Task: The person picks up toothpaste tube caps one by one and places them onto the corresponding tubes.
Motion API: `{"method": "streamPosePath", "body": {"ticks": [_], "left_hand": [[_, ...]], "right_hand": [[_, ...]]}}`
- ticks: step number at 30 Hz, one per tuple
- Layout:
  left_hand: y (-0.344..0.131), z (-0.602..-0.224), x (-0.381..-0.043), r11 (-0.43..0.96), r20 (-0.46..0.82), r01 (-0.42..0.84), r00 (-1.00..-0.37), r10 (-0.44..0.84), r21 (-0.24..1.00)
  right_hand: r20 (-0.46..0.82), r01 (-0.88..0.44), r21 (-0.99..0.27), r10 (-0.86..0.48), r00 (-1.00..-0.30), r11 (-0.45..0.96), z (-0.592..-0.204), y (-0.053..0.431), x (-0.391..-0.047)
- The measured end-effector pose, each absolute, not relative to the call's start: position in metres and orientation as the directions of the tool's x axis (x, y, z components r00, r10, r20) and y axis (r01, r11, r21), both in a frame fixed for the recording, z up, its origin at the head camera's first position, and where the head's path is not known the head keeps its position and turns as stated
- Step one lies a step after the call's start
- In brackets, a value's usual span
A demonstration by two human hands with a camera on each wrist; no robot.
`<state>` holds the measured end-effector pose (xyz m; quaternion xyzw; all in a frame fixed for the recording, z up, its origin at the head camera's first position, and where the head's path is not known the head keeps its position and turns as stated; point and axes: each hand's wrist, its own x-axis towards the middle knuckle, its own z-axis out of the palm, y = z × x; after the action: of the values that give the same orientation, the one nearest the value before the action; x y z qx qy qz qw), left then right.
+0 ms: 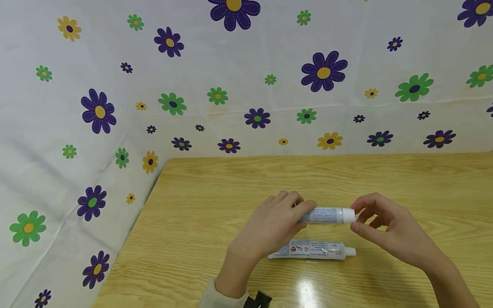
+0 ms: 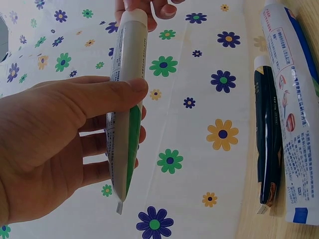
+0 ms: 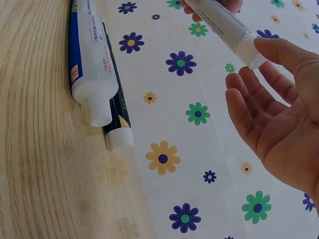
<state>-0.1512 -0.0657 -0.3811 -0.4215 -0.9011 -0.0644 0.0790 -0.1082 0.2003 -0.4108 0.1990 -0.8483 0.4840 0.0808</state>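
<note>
My left hand (image 1: pixel 272 221) grips a white and green toothpaste tube (image 2: pixel 119 104) around its body, thumb across the front and fingers behind. The tube is held up over the table, its white cap (image 1: pixel 348 215) toward the right. My right hand (image 1: pixel 391 227) pinches the end of that cap between thumb and index finger, the other fingers loosely curved. Below the hands, a larger white toothpaste tube (image 1: pixel 317 250) with blue ends lies on the table. Beside it lies a slimmer dark tube (image 2: pixel 266 129) with a white cap, seen in both wrist views and hidden in the head view.
A wood-grain table (image 1: pixel 198 200) stretches under the hands. White cloth with printed flowers (image 1: pixel 281 42) stands behind it and along the left side. A black clip-like object (image 1: pixel 258 303) sits by the left sleeve (image 1: pixel 221 303).
</note>
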Motion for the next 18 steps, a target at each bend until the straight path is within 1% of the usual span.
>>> {"method": "streamPosePath", "body": {"ticks": [11, 18], "left_hand": [[-0.0647, -0.3815, -0.1512, 0.644, 0.193, 0.763, -0.64, 0.744, 0.053], [-0.0644, -0.3812, -0.1507, 0.641, 0.201, 0.767, -0.634, 0.746, 0.042]], "right_hand": [[0.32, -0.395, -0.789, -0.236, -0.918, 0.471, -0.4128, 0.1986, -0.1079], [0.284, -0.353, -0.794, -0.212, -0.935, 0.495, -0.4127, 0.1979, -0.1088]]}}
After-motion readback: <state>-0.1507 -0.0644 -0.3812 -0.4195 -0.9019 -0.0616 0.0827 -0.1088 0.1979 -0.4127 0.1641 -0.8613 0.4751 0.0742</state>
